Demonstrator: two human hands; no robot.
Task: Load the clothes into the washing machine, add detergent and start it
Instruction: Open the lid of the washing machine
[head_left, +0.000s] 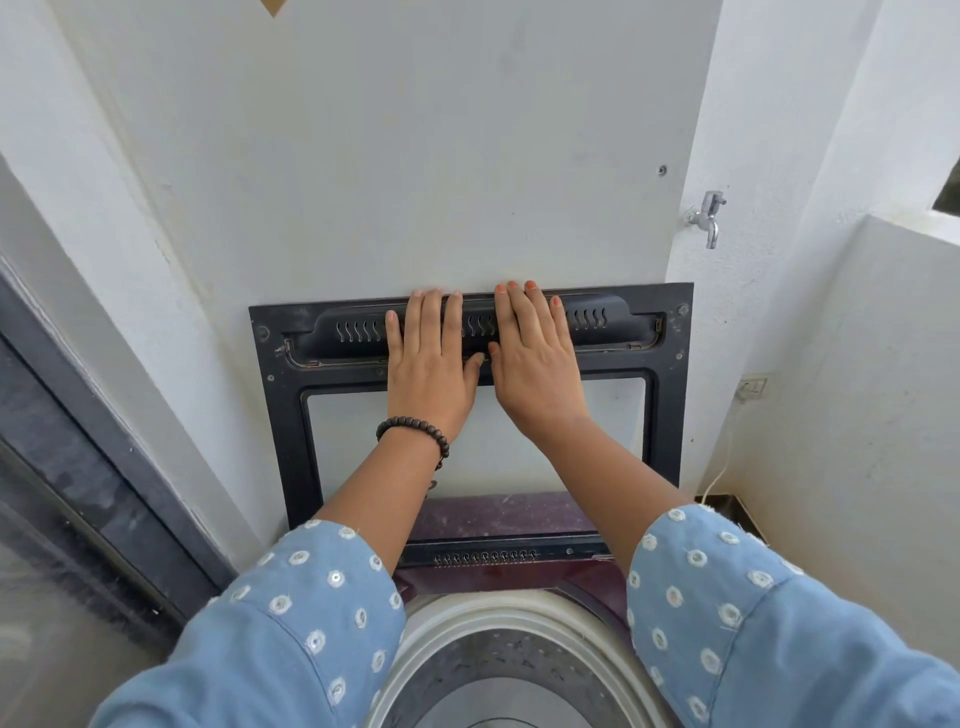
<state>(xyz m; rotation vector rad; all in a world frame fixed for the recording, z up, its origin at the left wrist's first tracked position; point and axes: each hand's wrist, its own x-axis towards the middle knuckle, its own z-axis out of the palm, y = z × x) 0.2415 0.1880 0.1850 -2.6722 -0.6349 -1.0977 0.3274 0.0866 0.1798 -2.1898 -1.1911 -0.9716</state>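
Note:
The top-loading washing machine (519, 514) stands below me with its black-framed lid (291, 415) raised upright against the white wall. My left hand (428, 374) and my right hand (535, 364) lie flat side by side on the lid's upper edge, fingers straight and pressing on it. The round drum opening (498, 639) shows at the bottom, between my blue dotted sleeves. No clothes or detergent are in view.
A metal tap (707, 215) juts from the wall at upper right. A wall socket (753, 387) with a white cable sits at right, beside a low white wall. A dark door frame (93, 467) runs along the left.

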